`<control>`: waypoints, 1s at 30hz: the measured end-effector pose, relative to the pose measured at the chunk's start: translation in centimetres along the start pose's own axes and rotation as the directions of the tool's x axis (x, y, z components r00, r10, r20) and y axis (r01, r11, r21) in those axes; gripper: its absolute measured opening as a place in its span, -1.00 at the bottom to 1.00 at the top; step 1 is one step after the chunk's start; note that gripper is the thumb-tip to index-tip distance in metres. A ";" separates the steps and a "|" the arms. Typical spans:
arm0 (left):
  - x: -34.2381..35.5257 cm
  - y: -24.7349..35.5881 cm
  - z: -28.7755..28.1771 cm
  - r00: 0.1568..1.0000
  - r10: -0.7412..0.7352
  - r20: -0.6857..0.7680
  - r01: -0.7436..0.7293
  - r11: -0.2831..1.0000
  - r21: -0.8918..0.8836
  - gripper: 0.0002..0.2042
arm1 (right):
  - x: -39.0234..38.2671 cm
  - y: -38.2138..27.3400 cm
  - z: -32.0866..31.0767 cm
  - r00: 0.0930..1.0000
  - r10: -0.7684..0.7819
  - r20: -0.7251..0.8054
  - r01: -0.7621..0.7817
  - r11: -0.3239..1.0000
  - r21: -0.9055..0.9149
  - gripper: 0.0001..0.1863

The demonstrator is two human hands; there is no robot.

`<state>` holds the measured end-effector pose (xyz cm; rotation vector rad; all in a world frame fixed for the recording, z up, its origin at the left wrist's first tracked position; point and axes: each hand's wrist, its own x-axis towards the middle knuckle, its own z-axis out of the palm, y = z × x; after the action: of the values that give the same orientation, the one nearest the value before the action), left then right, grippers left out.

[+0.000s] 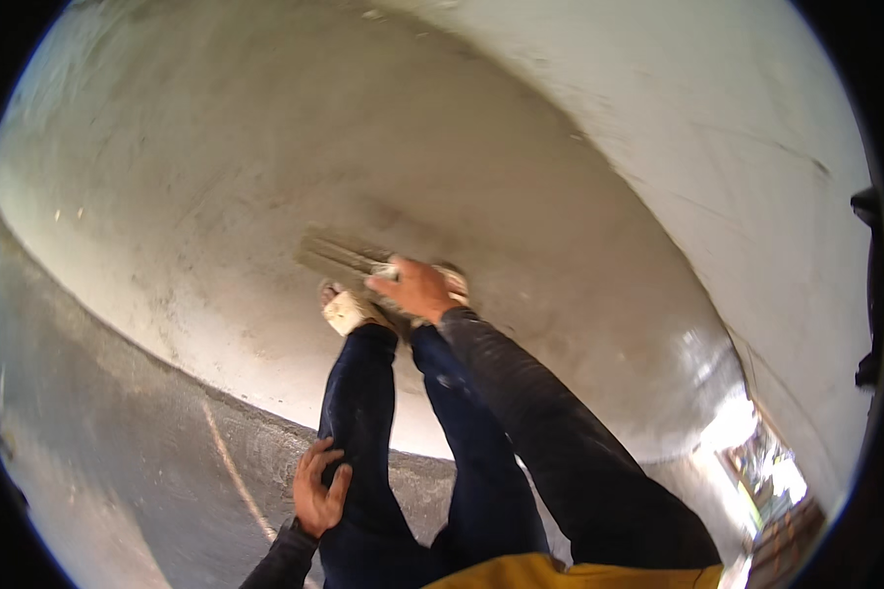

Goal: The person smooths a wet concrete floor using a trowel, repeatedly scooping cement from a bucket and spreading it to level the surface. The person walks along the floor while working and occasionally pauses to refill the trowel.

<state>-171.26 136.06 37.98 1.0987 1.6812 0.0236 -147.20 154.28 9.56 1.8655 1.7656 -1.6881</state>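
My right hand (419, 288) is closed around the handle of a plastering trowel (334, 250). The trowel's long blade lies close to the smooth grey cement surface (265, 147) and is slightly blurred. Just below it is my left foot in a pale sandal (349, 312); the other foot is partly hidden behind my right hand. My left hand (318, 489) rests against my left leg, holding nothing, with its fingers apart.
A pale wall (717, 147) curves along the right side of the cement. At the lower left, a darker concrete surface (147, 432) meets its edge. Bright light comes through an opening (766, 471) at the lower right.
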 end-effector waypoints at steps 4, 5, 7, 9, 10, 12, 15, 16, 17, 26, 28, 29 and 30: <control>-1.5 1.7 2.4 0.978 0.173 0.115 -0.205 0.897 0.392 -0.73 | -10.2 -3.5 -5.9 0.977 0.201 -0.072 -0.189 0.971 0.148 -0.13; -2.3 2.4 3.3 0.961 0.202 0.189 -0.272 0.812 0.516 -0.71 | -13.0 -3.9 -7.4 0.962 0.261 -0.083 -0.242 0.952 0.186 -0.10; -4.0 3.9 4.9 0.838 0.312 0.447 -0.540 0.590 0.601 -0.64 | -19.1 -3.2 -10.8 0.924 0.374 -0.080 -0.352 0.914 0.199 -0.11; -7.0 5.9 6.9 0.655 0.139 0.743 -0.622 0.657 0.426 -0.54 | -25.2 -1.2 -14.1 0.880 0.475 0.021 -0.475 0.875 0.098 -0.13; -8.7 7.0 7.4 0.596 0.130 0.792 -0.647 0.663 0.377 -0.52 | -28.4 -0.1 -15.2 0.871 0.492 0.003 -0.491 0.869 0.064 -0.13; -11.3 9.1 6.7 0.422 0.134 0.897 -0.712 0.662 0.236 -0.50 | -34.7 2.3 -17.1 0.855 0.514 -0.065 -0.511 0.858 0.058 -0.14; -13.3 12.3 1.8 0.447 0.139 0.884 -0.766 0.570 0.298 -0.49 | -42.7 5.5 -18.3 0.811 0.585 -0.009 -0.585 0.811 -0.005 -0.19; -14.2 13.8 0.4 0.441 0.140 0.887 -0.750 0.601 0.277 -0.50 | -46.0 6.1 -18.1 0.814 0.580 -0.015 -0.575 0.809 0.119 -0.24; -14.6 15.4 -0.9 0.466 0.094 0.880 -0.732 0.600 0.323 -0.50 | -47.5 6.8 -18.2 0.751 0.649 0.121 -0.660 0.740 0.126 -0.28; -16.3 23.3 -10.1 0.724 -0.119 0.680 -0.366 0.768 0.525 -0.19 | -54.9 6.7 -15.4 0.683 0.730 0.009 -0.695 0.647 0.313 -0.37; -16.1 22.2 -12.0 0.744 -0.067 0.665 -0.351 0.807 0.474 -0.13 | -53.7 5.0 -15.5 0.718 0.644 -0.262 -0.637 0.761 0.123 -0.29; -15.9 21.1 -13.1 0.756 -0.056 0.653 -0.331 0.827 0.454 -0.14 | -52.7 3.7 -15.8 0.643 0.754 -0.138 -0.678 0.643 0.355 -0.13; -15.6 20.1 -14.1 0.760 -0.034 0.649 -0.324 0.846 0.424 -0.14 | -51.7 2.1 -16.3 0.631 0.766 -0.124 -0.665 0.616 0.422 -0.09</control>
<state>-169.24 144.04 65.86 1.4341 0.9748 -0.6751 -121.90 130.41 51.17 2.5870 0.5305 -1.4558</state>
